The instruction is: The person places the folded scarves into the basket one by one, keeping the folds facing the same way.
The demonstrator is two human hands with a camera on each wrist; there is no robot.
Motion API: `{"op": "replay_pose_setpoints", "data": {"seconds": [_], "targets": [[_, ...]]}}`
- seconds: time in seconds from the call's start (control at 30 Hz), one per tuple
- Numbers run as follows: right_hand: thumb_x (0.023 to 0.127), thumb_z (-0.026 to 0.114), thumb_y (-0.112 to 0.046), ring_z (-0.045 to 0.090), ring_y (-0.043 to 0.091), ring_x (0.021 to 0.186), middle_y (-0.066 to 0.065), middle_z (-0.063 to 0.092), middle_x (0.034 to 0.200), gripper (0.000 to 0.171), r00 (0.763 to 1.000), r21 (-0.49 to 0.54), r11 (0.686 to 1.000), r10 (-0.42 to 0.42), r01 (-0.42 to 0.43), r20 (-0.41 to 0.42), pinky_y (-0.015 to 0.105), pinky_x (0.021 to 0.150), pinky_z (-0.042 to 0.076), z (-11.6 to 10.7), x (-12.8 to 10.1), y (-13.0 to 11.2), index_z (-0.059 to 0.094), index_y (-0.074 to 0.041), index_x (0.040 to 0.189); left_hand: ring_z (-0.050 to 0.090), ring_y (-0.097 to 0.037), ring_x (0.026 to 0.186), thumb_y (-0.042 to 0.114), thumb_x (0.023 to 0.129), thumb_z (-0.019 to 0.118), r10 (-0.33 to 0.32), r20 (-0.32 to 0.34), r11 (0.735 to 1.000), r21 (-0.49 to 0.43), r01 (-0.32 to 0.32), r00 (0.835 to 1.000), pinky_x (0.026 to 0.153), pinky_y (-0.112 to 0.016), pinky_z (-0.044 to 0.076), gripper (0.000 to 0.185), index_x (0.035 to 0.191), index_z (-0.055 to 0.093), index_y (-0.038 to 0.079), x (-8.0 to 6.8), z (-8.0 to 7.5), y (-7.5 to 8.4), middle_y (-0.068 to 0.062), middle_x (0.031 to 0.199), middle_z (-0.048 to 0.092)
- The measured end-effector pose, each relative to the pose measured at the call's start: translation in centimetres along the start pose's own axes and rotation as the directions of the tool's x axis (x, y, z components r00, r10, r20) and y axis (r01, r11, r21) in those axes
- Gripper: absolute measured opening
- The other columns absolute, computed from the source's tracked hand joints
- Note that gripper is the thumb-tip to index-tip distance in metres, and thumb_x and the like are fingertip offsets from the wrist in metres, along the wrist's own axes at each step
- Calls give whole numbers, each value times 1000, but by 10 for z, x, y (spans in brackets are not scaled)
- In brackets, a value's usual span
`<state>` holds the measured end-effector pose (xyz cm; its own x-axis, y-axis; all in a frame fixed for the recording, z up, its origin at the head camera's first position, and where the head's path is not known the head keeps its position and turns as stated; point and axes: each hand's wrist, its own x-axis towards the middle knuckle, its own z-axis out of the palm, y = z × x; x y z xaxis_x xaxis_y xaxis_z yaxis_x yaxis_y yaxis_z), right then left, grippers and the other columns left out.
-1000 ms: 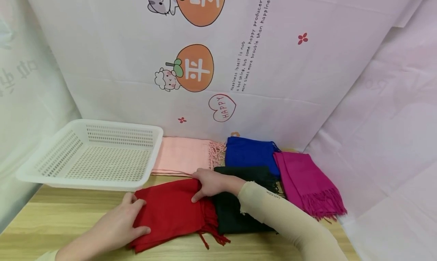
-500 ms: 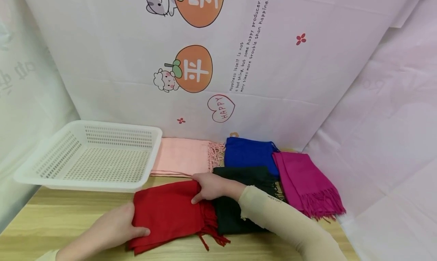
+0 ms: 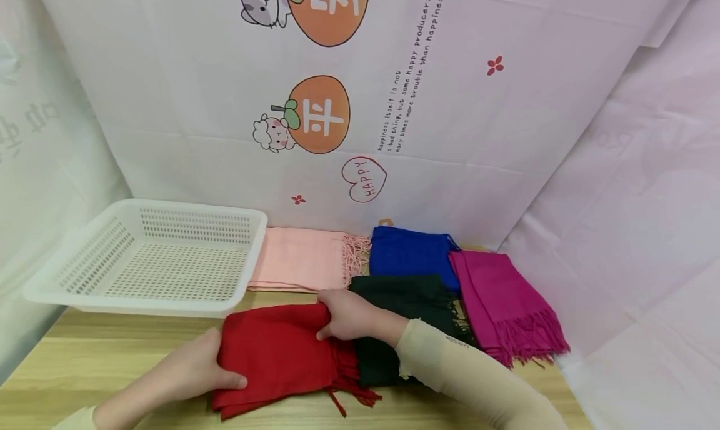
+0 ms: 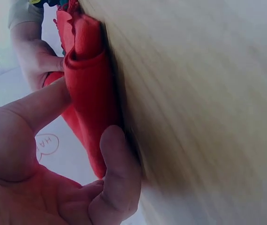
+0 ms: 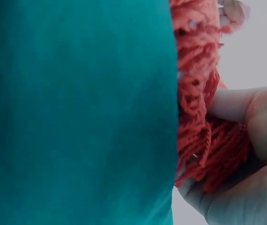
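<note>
Red scarf (image 3: 275, 355): folded on tabletop (image 3: 101, 361), just before basket (image 3: 146, 255); long axis left-right, fringe rightward. Left hand (image 3: 185, 370) grips its left edge, right hand (image 3: 349, 314) pinches the far right corner; both fingers clamped on cloth.

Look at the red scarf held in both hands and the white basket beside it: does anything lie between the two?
Nothing visible does. The red scarf, gripped by the left hand and the right hand, lies just in front of the white basket, with only bare wooden table between them. The pink scarf lies off to the basket's right side.
</note>
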<state>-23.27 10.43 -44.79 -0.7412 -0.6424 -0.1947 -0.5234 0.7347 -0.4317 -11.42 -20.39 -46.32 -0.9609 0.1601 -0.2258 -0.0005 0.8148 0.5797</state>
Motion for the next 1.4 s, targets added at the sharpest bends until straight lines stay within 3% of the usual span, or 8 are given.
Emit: {"op": "replay_pose_setpoints", "data": {"seconds": [0.47, 0.6, 0.73, 0.87, 0.97, 1.1, 1.2, 1.4], "targets": [[88, 98, -25, 58, 10, 78, -10, 64, 92, 40, 996, 106, 994, 46, -37, -76, 29, 73, 52, 6, -8, 8, 67, -16, 112, 64, -18, 83, 20, 82, 99, -3, -38, 975, -224, -6, 999, 75, -37, 56, 56, 111, 58, -6, 6, 2, 1, -6, 94, 66], [87, 97, -25, 58, 11, 79, -9, 64, 92, 39, 995, 164, 986, 51, -37, -80, 31, 73, 51, 7, -9, 14, 66, -17, 109, 71, -20, 81, 11, 85, 95, 10, -10, 937, -350, -13, 1000, 71, -35, 60, 55, 117, 58, -14, 8, 3, 1, -8, 92, 70], [87, 97, -25, 57, 13, 78, -6, 63, 89, 38, 995, 246, 968, 66, -45, -80, 32, 72, 49, 7, -11, 17, 63, -16, 103, 76, -25, 80, 6, 89, 90, 45, 60, 874, -486, -10, 997, 70, -38, 64, 54, 125, 57, -18, 8, 3, 0, -11, 92, 73], [88, 95, -21, 59, 17, 80, 0, 67, 91, 36, 993, 368, 928, 94, -60, -75, 35, 73, 50, 8, -14, 21, 65, -11, 106, 78, -28, 85, 6, 93, 86, 44, 114, 823, -567, 28, 993, 74, -43, 67, 54, 128, 53, -19, 6, 4, -1, -15, 100, 72], [89, 95, -20, 65, 17, 92, 0, 73, 107, 50, 989, 455, 886, 132, -90, -62, 39, 84, 56, 10, -16, 24, 69, -6, 130, 76, -26, 89, 7, 93, 86, 15, 101, 833, -552, 43, 995, 76, -41, 66, 56, 130, 52, -18, 6, 4, 1, -15, 105, 71], [89, 95, -20, 67, 17, 110, -1, 73, 126, 78, 984, 542, 832, 172, -120, -45, 48, 102, 58, 13, -18, 27, 59, -4, 156, 74, -24, 93, 9, 92, 88, -9, 70, 848, -529, 45, 997, 77, -38, 63, 60, 134, 52, -15, 6, 7, 3, -14, 107, 70], [89, 95, -18, 68, 19, 111, 1, 74, 127, 80, 982, 591, 795, 189, -133, -32, 48, 103, 59, 13, -20, 28, 57, -2, 157, 74, -25, 95, 12, 94, 87, -6, 63, 848, -528, 39, 998, 80, -38, 62, 64, 138, 50, -14, 6, 8, 3, -12, 109, 72], [89, 94, -16, 70, 18, 106, 2, 74, 123, 73, 981, 656, 742, 191, -135, -15, 37, 92, 60, 10, -22, 30, 62, -2, 153, 77, -27, 101, 13, 99, 83, 34, 74, 825, -564, 14, 997, 84, -39, 64, 69, 148, 43, -14, 5, 9, 5, -13, 114, 77]]}}
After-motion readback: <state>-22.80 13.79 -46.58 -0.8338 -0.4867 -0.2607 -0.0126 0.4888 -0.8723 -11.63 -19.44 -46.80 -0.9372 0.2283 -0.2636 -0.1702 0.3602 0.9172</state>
